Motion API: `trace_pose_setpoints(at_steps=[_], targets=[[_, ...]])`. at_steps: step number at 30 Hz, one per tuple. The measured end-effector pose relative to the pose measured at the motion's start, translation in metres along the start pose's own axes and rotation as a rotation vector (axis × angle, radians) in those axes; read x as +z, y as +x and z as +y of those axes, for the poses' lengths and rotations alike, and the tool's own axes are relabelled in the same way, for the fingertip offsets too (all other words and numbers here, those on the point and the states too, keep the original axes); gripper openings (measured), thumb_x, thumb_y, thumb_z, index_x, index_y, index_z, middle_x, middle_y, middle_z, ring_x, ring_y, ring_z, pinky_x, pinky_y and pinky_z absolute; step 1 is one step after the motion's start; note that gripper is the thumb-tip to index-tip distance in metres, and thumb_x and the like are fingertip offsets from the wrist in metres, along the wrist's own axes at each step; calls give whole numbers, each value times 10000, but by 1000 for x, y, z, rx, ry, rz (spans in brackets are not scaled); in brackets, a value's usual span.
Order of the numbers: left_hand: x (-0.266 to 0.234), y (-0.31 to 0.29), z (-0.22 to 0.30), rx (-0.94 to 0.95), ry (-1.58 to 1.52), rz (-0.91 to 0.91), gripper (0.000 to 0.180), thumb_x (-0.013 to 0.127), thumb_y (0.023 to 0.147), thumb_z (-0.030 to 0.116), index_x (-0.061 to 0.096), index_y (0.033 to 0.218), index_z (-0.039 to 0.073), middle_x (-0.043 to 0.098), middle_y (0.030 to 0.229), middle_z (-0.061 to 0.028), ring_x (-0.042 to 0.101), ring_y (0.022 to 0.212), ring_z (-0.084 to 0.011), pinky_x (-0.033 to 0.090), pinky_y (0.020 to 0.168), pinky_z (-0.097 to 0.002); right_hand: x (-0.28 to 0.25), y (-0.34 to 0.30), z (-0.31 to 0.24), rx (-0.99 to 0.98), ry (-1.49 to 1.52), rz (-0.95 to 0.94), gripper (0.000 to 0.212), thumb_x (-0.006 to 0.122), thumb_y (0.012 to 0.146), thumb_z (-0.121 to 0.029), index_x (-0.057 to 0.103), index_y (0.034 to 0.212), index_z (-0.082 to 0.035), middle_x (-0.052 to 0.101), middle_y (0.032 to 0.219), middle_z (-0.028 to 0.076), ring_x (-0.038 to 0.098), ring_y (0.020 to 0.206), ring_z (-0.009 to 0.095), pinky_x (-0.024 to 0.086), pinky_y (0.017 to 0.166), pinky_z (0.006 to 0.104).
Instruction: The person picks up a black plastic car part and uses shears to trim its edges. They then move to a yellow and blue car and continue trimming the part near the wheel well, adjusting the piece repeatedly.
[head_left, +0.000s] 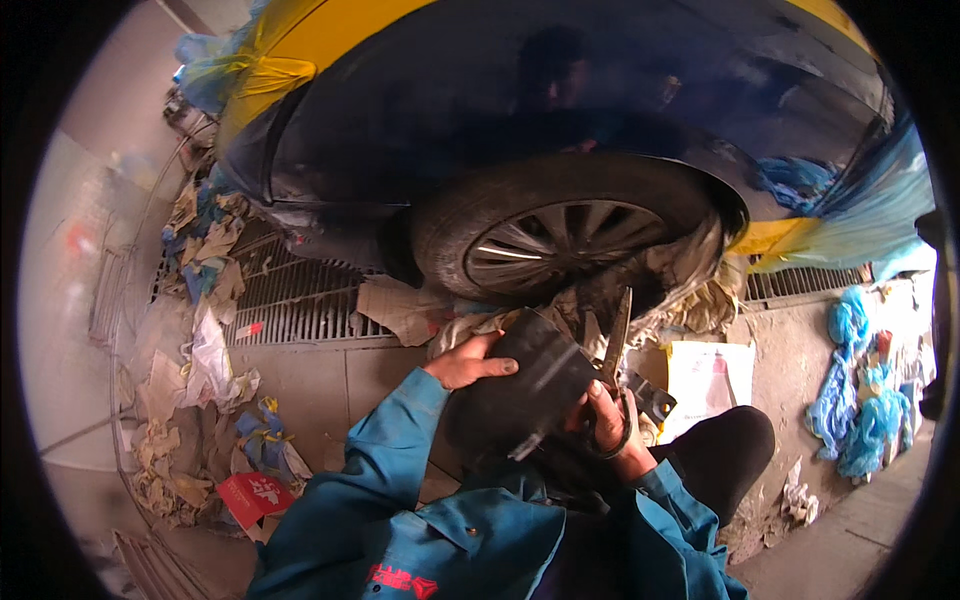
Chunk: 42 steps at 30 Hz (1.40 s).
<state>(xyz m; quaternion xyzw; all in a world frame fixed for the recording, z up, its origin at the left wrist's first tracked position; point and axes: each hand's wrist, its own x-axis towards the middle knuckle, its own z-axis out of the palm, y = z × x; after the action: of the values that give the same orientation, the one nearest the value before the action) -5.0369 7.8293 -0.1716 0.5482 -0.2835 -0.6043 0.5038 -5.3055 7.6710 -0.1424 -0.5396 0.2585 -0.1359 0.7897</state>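
Note:
A curved black sheet-like piece (530, 380), rubber or plastic, is held up in front of my body. My left hand (474, 363) grips its left edge, thumb lying on the surface. In my right hand (606, 425) is a pair of scissors (619, 335), blades pointing up and slightly parted beside the sheet's right edge. The right thumb and fingers also lie close against that edge; whether they press on it I cannot tell. Just beyond both hands stands the wheel (560, 245) of a dark blue car (420, 110).
Yellow and blue plastic film (850, 225) covers parts of the car. Floor grating (300, 290) runs beneath it. Crumpled paper (180, 460) and a red box (255, 498) lie at left. A printed white sheet (710, 380) and blue plastic scraps (860, 410) lie at right.

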Motion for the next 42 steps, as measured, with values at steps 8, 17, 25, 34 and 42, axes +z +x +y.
trace_pose_setpoints(at_steps=[8, 17, 25, 34, 42], targets=[[30, -25, -21, 199, 797, 561, 740, 761, 1033, 424, 500, 1561, -24, 616, 1417, -219, 634, 1295, -314, 517, 1068, -419, 14, 22, 8, -128, -56, 97, 258, 661, 1027, -243, 706, 989, 9, 696, 774, 22, 648, 683, 127, 504, 609, 310], [119, -94, -6, 341, 1300, 675, 619, 867, 910, 394, 678, 1389, 51, 763, 1074, -222, 782, 887, -394, 641, 735, -478, 37, 45, 17, 6, 18, 156, 276, 674, 1053, -247, 677, 917, -7, 617, 708, -5, 584, 645, 105, 475, 584, 315], [106, -90, -44, 265, 1440, 882, 229, 794, 889, 140, 717, 1095, 75, 744, 935, -150, 743, 763, -391, 612, 643, -480, 48, 43, 9, -12, -24, -146, 352, 698, 1080, -354, 674, 988, -16, 684, 769, 35, 668, 646, 131, 535, 592, 288], [74, -117, -44, 260, 1076, 1366, 165, 780, 985, 137, 640, 983, 48, 646, 787, -154, 668, 656, -345, 529, 610, -463, 34, 52, 18, 104, -120, -297, 496, 725, 1063, -481, 658, 881, -24, 677, 715, 61, 670, 633, 152, 529, 584, 319], [38, -100, -20, 286, 1050, 1482, 152, 765, 979, 88, 665, 1074, 25, 676, 947, -130, 692, 713, -249, 560, 655, -378, 23, 61, 28, -5, -368, -339, 534, 755, 1051, -435, 637, 724, -30, 626, 597, 42, 628, 554, 141, 487, 534, 342]])
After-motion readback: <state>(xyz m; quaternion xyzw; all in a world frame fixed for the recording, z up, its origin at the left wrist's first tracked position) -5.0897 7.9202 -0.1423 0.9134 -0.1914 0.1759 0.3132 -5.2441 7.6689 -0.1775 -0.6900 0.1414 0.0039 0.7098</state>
